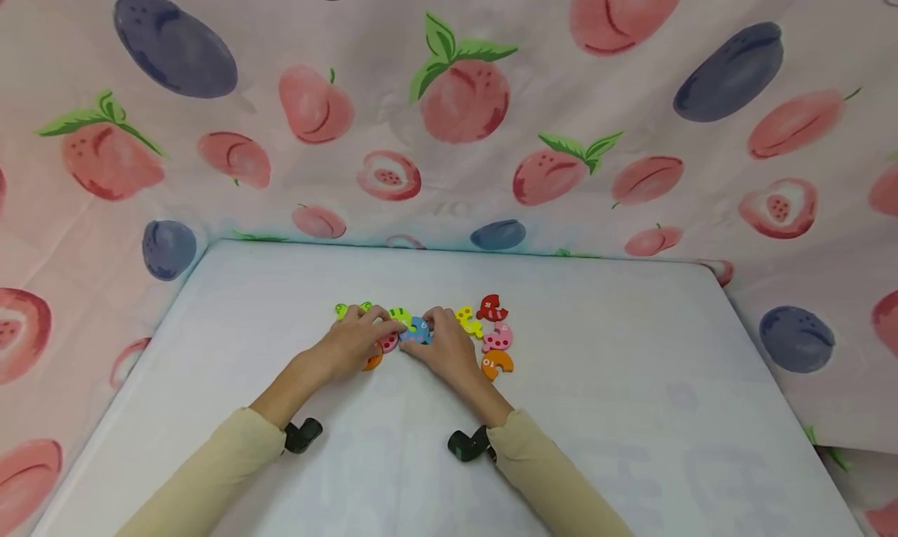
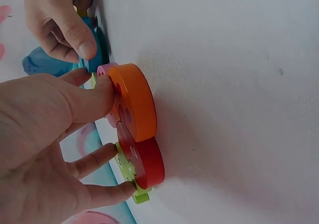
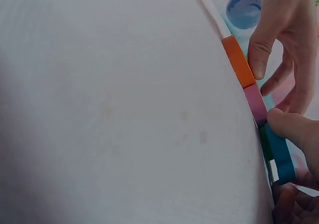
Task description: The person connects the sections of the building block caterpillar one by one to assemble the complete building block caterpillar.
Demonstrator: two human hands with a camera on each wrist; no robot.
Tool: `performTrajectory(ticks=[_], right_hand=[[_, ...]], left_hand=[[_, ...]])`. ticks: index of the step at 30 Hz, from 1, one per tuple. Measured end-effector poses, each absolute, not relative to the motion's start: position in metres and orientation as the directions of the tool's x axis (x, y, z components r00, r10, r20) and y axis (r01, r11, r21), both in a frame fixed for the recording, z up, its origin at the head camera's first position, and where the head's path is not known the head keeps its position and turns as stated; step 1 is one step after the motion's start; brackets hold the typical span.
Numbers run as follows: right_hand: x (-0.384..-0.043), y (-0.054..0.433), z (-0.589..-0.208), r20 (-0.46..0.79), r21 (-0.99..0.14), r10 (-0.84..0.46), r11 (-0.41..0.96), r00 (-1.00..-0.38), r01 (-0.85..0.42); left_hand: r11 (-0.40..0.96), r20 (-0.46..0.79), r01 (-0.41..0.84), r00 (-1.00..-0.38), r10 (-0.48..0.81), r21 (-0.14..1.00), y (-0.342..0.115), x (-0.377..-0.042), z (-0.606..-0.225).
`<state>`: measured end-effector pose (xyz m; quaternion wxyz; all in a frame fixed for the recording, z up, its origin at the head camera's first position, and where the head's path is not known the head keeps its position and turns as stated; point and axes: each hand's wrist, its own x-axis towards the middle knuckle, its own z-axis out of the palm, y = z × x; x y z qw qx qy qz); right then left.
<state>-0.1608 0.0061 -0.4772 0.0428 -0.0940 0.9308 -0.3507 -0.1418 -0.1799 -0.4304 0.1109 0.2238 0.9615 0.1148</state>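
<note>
My right hand [image 1: 445, 348] pinches a blue, numbered puzzle piece [image 1: 419, 332] between thumb and fingers at the right end of a joined row. Over the row's left part spreads my left hand [image 1: 351, 344]. Its thumb touches an orange piece [image 2: 142, 109] near a pink piece [image 1: 388, 343], and its index finger reaches to the blue one. Two other left fingers rest on a light green piece [image 2: 125, 165] beside a red piece [image 2: 151, 163]. Behind the blue piece lies a green striped piece [image 1: 401, 316]. My hands partly cover the row.
Just right of my right hand lie several loose curved pieces: yellow [image 1: 468, 322], red [image 1: 493, 309], pink [image 1: 497, 337] and orange [image 1: 496, 363]. All lie on a white-covered table [image 1: 631, 443]. A fruit-print cloth [image 1: 449, 194] hangs behind its far edge.
</note>
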Motion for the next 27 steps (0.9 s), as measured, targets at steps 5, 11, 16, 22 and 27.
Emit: performTrajectory(ticks=[5, 11, 16, 22, 27], right_hand=[[-0.160, 0.006, -0.478, -0.010, -0.656, -0.202, 0.741, -0.979, -0.146], [-0.159, 0.005, -0.480, -0.014, -0.631, -0.198, 0.762, -0.980, -0.145], [-0.157, 0.006, -0.481, -0.025, -0.638, -0.218, 0.755, -0.976, -0.152], [-0.156, 0.013, -0.483, -0.049, -0.701, -0.248, 0.699, -0.967, -0.144], [-0.154, 0.019, -0.485, -0.067, -0.758, -0.289, 0.637, -0.955, -0.140]], left_hand=[[0.871, -0.162, 0.412, -0.872, 0.462, 0.268, -0.180, -0.141, -0.431], [0.873, -0.162, 0.407, -0.874, 0.458, 0.270, -0.180, -0.139, -0.430], [0.875, -0.161, 0.408, -0.876, 0.456, 0.260, -0.180, -0.138, -0.430], [0.891, -0.038, 0.406, -0.906, 0.421, 0.205, -0.164, -0.141, -0.434], [0.932, 0.006, 0.342, -0.939, 0.344, 0.118, -0.144, -0.143, -0.441]])
